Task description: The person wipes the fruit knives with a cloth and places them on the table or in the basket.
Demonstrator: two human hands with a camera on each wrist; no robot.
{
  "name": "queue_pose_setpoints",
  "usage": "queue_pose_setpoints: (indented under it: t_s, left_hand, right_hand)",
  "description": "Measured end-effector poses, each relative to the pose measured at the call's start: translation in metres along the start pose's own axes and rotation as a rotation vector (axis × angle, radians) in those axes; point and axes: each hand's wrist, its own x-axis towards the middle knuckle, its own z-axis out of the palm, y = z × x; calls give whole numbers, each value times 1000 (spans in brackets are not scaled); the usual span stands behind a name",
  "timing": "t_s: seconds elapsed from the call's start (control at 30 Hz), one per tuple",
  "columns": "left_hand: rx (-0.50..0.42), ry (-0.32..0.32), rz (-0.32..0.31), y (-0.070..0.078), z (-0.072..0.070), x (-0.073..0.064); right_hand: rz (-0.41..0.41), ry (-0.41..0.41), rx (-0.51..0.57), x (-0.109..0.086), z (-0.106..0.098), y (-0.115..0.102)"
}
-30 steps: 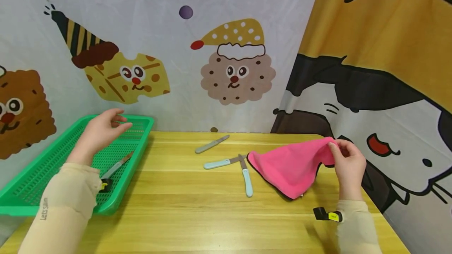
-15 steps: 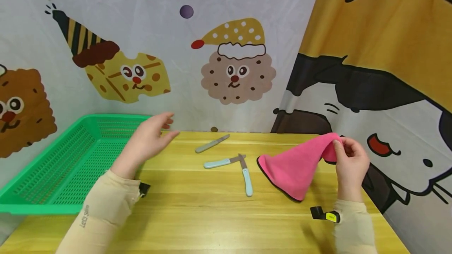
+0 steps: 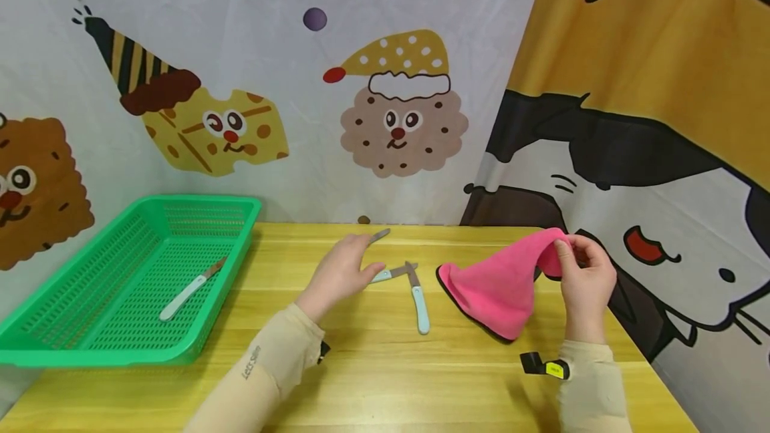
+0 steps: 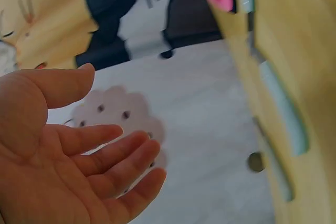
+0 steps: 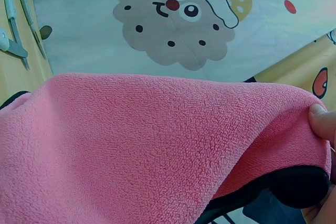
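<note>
My left hand (image 3: 339,272) reaches over the table with fingers loosely spread and holds nothing. It overlaps the grey knife (image 3: 380,235) at the back and the handle of a light-blue knife (image 3: 394,272). Crossing that blade is the tip of a second light-blue knife (image 3: 420,309). In the left wrist view, the palm and fingers of the left hand (image 4: 89,161) stand apart from the knives. My right hand (image 3: 586,279) pinches the top corner of a pink fleecy cloth (image 3: 499,286) with dark edging; the cloth drapes down toward the table.
A green plastic basket (image 3: 249,236) stands at the left of the wooden table (image 3: 385,386), with a white-handled knife (image 3: 186,296) lying inside. Behind the table hangs a curtain (image 3: 252,5) printed with cartoon figures.
My left hand has moved right, from over the basket to beside the knives, uncovering the knife in the basket. The pink cloth has been drawn together slightly and its left edge has shifted right.
</note>
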Motion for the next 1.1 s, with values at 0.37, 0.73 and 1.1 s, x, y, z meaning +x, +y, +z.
queue_pose_setpoints:
  t_s: [0.37,0.73,1.1]
  left_hand:
    - [132,-98,-30,-21,55,25]
    - [220,-229,-159,-40,84,41]
    - [265,-230,-97,-50,89,44]
  right_hand:
    - [-12,-20,-20,1,4,1]
    - [-10,-41,-36,-3,7,2]
    - [-70,-45,-24,-5,11,8]
